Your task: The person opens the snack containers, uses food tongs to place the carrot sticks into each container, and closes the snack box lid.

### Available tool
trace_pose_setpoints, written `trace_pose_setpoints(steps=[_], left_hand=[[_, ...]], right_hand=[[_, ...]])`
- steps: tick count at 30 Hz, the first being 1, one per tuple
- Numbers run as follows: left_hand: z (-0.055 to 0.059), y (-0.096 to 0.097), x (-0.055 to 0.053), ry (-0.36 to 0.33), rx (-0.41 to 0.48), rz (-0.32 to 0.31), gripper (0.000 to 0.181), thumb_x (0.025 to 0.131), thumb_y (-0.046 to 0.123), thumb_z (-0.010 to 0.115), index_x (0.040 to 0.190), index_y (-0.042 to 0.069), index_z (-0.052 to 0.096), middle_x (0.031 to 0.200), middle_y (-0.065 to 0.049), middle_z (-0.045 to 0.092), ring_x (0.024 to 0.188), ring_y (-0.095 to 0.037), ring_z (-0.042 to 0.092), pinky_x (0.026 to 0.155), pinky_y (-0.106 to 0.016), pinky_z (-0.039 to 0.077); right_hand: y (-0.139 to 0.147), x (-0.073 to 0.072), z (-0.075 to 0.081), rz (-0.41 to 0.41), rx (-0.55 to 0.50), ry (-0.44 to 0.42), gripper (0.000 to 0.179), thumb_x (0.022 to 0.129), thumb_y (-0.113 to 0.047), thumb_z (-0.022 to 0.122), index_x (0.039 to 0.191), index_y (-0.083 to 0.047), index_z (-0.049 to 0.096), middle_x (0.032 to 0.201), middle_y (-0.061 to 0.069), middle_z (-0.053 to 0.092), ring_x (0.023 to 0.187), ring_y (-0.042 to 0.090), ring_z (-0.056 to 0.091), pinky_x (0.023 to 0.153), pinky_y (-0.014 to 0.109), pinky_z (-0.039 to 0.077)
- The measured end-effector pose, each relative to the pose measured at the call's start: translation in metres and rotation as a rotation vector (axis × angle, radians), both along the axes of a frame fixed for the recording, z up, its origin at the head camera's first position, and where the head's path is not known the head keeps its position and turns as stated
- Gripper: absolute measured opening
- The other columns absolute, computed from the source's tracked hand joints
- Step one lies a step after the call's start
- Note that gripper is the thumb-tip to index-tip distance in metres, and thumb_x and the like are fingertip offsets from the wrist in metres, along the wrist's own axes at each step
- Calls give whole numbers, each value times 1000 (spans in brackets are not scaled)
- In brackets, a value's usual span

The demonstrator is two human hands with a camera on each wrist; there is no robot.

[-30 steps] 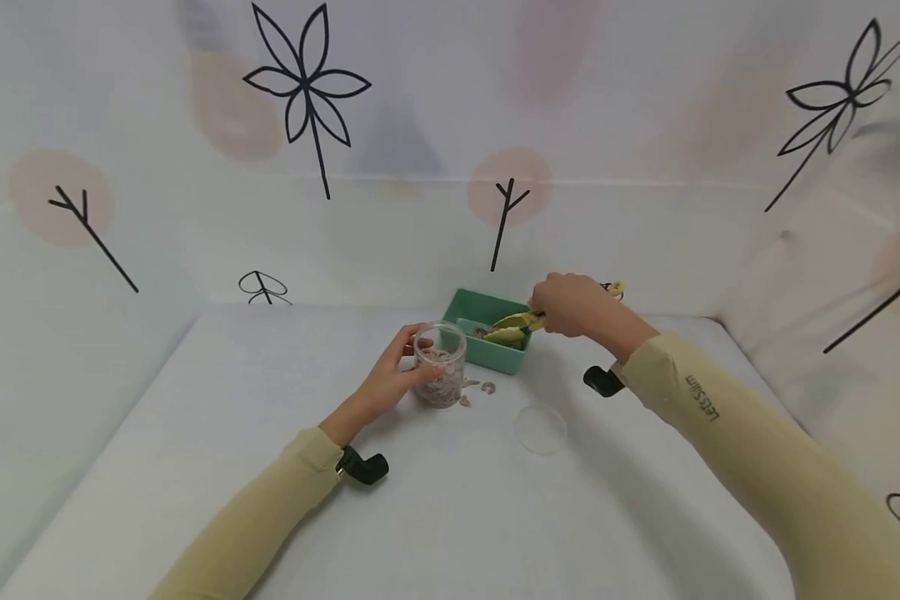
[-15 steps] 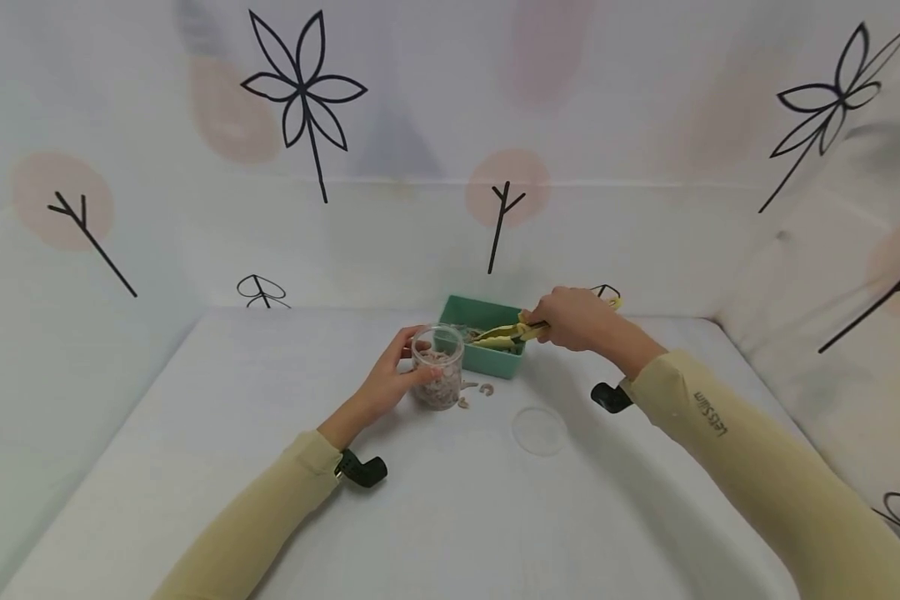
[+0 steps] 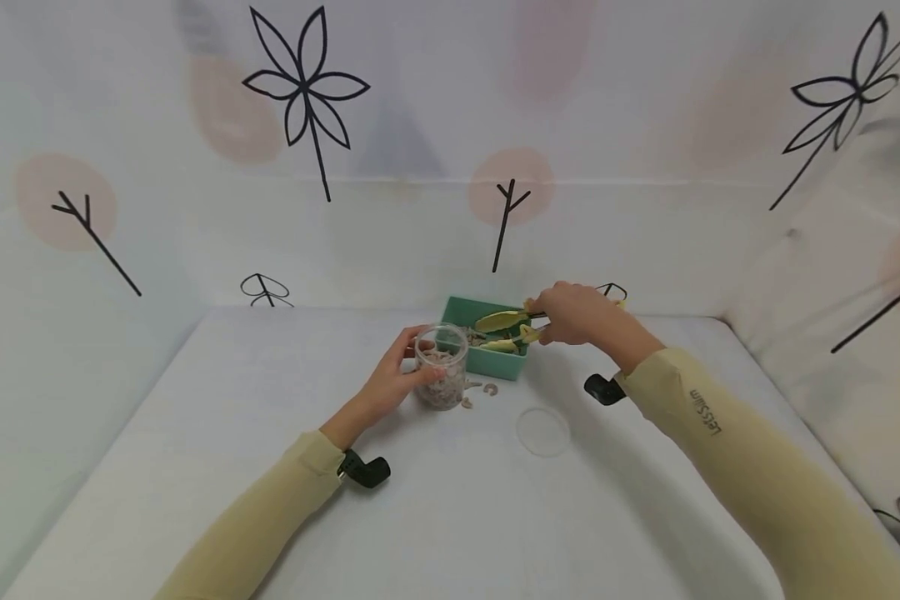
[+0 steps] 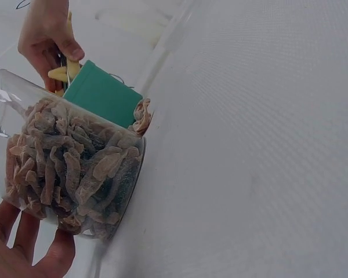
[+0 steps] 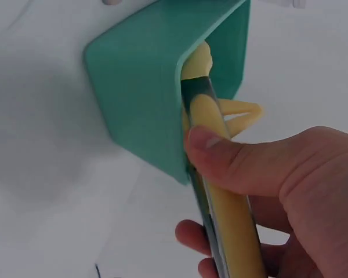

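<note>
A clear jar (image 3: 441, 387), partly filled with brownish-grey dried, wrinkled pieces (image 4: 75, 168), stands on the table. My left hand (image 3: 384, 385) grips its side, thumb in front and fingers around the back. Just right of the jar is a green rectangular box (image 3: 495, 363) with similar pieces inside. My right hand (image 3: 579, 315) holds yellow-and-metal tongs (image 5: 226, 223) by the handles. Their yellow tips (image 3: 499, 321) are spread apart, reaching in over the box's rim. In the right wrist view, the box wall hides the far ends of the tips.
A few loose curled pieces (image 3: 491, 389) lie on the white table (image 3: 450, 517) between jar and box. In front of them lies a round clear lid (image 3: 542, 432). A patterned cloth wall (image 3: 390, 242) rises close behind the box.
The tongs' tips came nearer each other half a second ago and are now spread wide over the box. My right hand shifted only slightly; my left hand and the jar stayed in place.
</note>
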State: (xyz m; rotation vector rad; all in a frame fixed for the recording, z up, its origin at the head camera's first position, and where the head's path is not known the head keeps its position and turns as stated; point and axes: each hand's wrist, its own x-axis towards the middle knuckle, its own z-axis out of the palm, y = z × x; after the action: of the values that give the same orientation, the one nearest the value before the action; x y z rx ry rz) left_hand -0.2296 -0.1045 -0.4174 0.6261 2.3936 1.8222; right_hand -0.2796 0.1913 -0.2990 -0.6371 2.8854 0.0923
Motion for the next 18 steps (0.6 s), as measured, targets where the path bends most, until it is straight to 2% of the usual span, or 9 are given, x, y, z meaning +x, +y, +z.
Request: trace_pose_setpoints(steps=[3,8,13,14,18], left_hand=[[0,0,0,10,-1,-2,63,93,21,71,148,22,39,139,-12,50,122,-30,44,91,-49,43],[0,-2,1,14,-17,8,65,93,23,72,148,24,39,137,-12,49,122,-28,44,90,-48,44],[1,-3,1,15,-27,15,65,93,23,72,148,23,38,137,-12,49,122,-29,43,90,-49,44],[6,-3,3,4,-29,10,64,93,22,72,148,22,38,138,-14,48,123,-30,43,91,-49,43],[5,0,3,-7,-15,3,63,94,20,71,148,22,39,138,-14,48,123,-30,42,92,-49,42]], right_hand=[[-6,-3,-6,23,-27,-25,58,88,-24,79,140,-7,58,126,16,64,109,33,55,89,51,50],[-13,-8,-14,25,-80,-51,62,88,-22,78,144,-8,53,130,17,63,109,33,57,89,48,50],[-12,-14,-19,62,-151,-40,62,88,-18,78,144,-8,51,136,17,59,96,27,61,76,39,51],[-10,-14,-19,69,-163,-37,62,88,-16,78,143,-9,51,137,17,58,93,25,61,73,37,50],[-2,-19,-21,86,-200,-33,59,87,-14,78,142,-12,54,133,17,61,87,21,59,66,32,47]])
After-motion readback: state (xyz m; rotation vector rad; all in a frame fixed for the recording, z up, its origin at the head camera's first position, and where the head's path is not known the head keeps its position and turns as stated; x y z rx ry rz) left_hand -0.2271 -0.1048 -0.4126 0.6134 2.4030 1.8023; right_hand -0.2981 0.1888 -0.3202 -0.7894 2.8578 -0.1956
